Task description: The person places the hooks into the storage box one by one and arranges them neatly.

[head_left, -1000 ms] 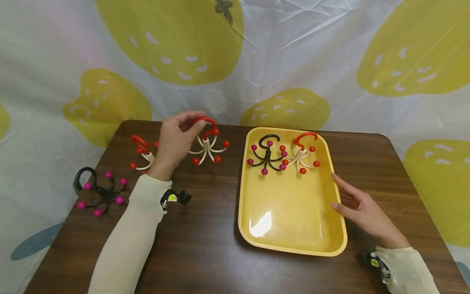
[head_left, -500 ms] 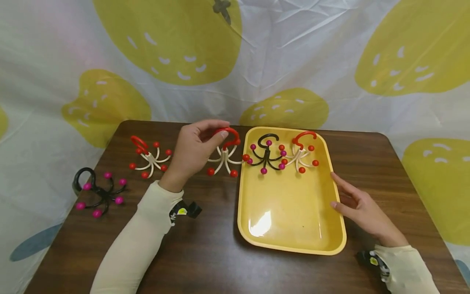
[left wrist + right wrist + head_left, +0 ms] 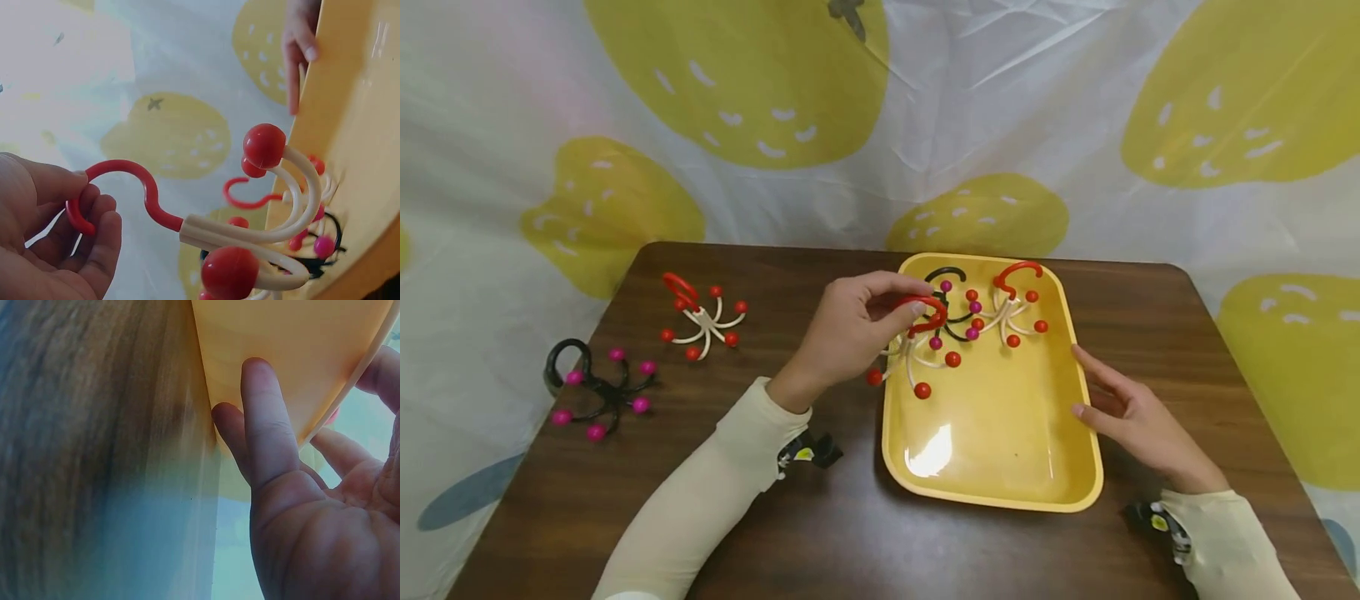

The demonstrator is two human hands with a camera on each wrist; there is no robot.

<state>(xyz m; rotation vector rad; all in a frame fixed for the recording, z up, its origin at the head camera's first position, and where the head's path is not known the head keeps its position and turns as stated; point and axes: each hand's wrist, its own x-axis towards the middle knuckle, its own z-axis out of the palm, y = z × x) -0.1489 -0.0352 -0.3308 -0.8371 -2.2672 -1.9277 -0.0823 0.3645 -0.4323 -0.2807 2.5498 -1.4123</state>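
Note:
Thumb and fingers of my left hand (image 3: 850, 329) pinch the red hook end of a white multi-arm hook hanger (image 3: 219, 231) tipped with red balls. It hangs over the left rim of a yellow tray (image 3: 992, 442), its lower arms overlapping the tray's inside. My right hand (image 3: 1138, 425) holds the tray's right side; in the right wrist view straight fingers lie against the outer wall (image 3: 219, 350) and the thumb reaches over the rim. At the tray's far end lie a black hanger (image 3: 955, 329) with magenta balls, partly hidden, and another red-and-white hanger (image 3: 1009, 310).
Left on the brown wooden table (image 3: 820, 533) lie a red-and-white hanger (image 3: 703, 321) and a black one with magenta balls (image 3: 604, 390). Behind the table hangs a pale cloth (image 3: 820, 204) printed with yellow fruit.
My left hand has carried the red-and-white hanger rightward and nearer, from above the table to over the tray. My right hand has stayed on the tray's side.

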